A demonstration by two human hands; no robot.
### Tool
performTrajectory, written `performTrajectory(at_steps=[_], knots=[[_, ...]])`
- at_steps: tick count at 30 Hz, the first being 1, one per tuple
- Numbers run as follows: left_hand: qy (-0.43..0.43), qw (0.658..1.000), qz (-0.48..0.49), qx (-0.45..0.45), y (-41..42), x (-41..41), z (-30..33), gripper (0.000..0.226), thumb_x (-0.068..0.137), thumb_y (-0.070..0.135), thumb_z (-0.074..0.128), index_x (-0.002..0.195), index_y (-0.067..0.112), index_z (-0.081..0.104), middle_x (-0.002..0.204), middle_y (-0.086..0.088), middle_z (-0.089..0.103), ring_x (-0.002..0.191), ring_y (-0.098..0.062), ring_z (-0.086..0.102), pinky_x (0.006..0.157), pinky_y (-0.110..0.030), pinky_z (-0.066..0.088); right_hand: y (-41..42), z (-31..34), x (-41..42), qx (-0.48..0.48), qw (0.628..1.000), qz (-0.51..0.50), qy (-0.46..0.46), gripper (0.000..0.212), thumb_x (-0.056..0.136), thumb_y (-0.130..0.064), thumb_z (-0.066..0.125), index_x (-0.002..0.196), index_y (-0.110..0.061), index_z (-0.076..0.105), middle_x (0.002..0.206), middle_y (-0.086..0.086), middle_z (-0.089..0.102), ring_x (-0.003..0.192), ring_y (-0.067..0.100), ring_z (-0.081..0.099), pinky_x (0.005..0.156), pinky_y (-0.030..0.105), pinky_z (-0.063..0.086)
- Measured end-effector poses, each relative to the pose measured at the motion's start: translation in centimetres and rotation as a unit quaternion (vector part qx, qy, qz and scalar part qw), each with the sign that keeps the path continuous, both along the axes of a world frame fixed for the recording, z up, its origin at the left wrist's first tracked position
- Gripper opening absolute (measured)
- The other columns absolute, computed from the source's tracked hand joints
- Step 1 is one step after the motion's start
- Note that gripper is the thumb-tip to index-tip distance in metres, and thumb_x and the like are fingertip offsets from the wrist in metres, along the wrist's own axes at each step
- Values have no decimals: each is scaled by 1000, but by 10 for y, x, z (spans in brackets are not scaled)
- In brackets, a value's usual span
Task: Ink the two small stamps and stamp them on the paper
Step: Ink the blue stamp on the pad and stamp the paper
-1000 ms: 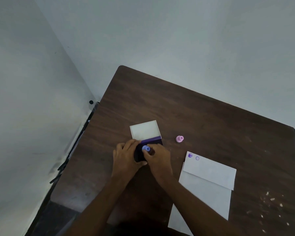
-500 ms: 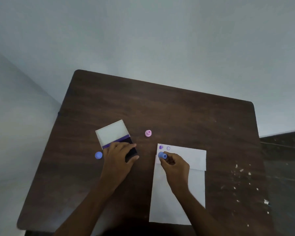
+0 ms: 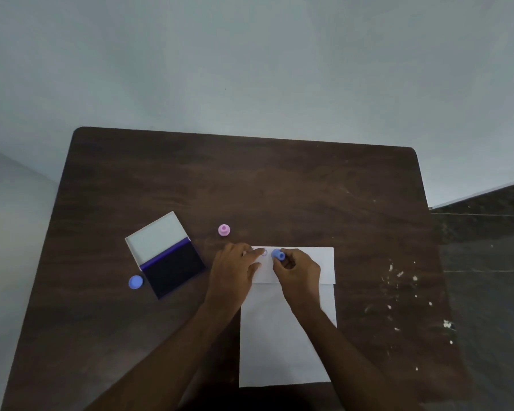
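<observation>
1. While the right hand (image 3: pixel 298 269) pinches the blue stamp (image 3: pixel 278 255) between thumb and fingertips, the stamp sits at the far edge of the paper (image 3: pixel 288 330), on its folded top flap, beside a faint ring print (image 3: pixel 264 252).
2. Stamp axis: tilted, not upright; its long axis leans toward the far-left, broad end up toward the camera. Whether the face touches the sheet I cannot tell.
3. Left hand (image 3: pixel 235 269) lies flat, fingers straight, on the paper's far-left corner. Judgement: it pins the sheet so it does not slide under the press.
4. Pink stamp (image 3: pixel 224 230) stands upright on the desk (image 3: pixel 250 179), just beyond the paper, apart from both hands.
5. Ink pad (image 3: pixel 172 269) lies open toward the desk's left edge, lid hinged back, dark pad on the near side; presumably left open for re-inking.
6. Blue cap (image 3: pixel 136 282) rests just left of the pad's near corner.
</observation>
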State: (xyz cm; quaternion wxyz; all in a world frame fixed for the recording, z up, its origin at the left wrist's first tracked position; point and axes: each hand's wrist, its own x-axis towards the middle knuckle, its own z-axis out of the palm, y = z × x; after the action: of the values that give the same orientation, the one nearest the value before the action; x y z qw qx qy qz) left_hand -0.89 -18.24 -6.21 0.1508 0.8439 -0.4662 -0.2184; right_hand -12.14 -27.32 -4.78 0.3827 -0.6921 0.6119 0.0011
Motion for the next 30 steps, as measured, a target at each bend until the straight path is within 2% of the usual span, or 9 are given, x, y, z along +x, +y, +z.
performTrajectory(at_steps=[2,4,6,11,15,18,22,27,30], knots=[[-16,1000,0,6,-2,-3,-5,39,79,31,72,116,21,67,112,-5,70,99,-24,66,88,-31,50,-1,-3,0,4,1000,-9,-12,29,88,-35,62,102,-10,64,104,7,69,76,10,51,66,12,37],[-26,999,1,31,-5,-4,-6,43,79,37,71,119,22,65,117,-4,68,104,-23,64,92,-30,48,-2,-6,-1,5,1000,-8,-20,29,88,-34,63,103,-10,64,103,7,69,76,10,51,61,6,34],[-32,999,5,43,-7,-4,-7,47,79,41,70,122,22,63,122,-2,65,109,-22,61,97,-29,44,-3,-8,-1,3,1000,-6,-29,29,87,-34,64,103,-10,65,104,7,70,77,10,52,67,10,38],[-42,998,-4,50,-12,-3,-8,47,65,37,82,106,19,71,104,-4,73,91,-23,69,85,-34,52,-5,-11,-2,4,1000,3,-28,32,86,-34,65,108,-11,64,109,7,68,86,13,56,83,19,45],[-41,998,1,43,-12,-4,-13,42,76,36,75,114,21,67,114,-4,69,102,-25,64,94,-35,46,-7,-11,-2,14,1000,15,-20,34,88,-33,64,112,-10,62,116,8,66,97,19,59,88,19,41],[-30,998,-5,62,-18,-3,-13,44,87,42,60,128,26,55,133,0,57,120,-22,52,106,-32,34,-8,-11,-1,55,998,20,5,39,90,-36,59,119,-11,56,124,8,61,106,22,57,94,22,40],[-35,998,-1,61,-17,-1,-11,46,88,41,60,132,29,52,135,1,55,122,-21,48,105,-30,33,-8,-11,-1,44,999,23,2,35,90,-34,59,115,-10,58,120,8,63,93,15,53,86,18,38],[-39,998,7,58,-17,-1,-8,43,71,33,81,111,23,69,109,-4,69,99,-25,62,88,-35,47,-9,-10,0,20,999,30,-9,30,89,-32,61,109,-8,62,112,8,67,84,10,49,78,15,35],[-44,998,12,54,-18,-1,-6,44,65,32,85,105,22,72,104,-4,71,94,-25,64,84,-35,49,-10,-12,2,13,999,31,-8,30,88,-32,63,106,-8,63,108,9,68,81,10,49,77,16,37]])
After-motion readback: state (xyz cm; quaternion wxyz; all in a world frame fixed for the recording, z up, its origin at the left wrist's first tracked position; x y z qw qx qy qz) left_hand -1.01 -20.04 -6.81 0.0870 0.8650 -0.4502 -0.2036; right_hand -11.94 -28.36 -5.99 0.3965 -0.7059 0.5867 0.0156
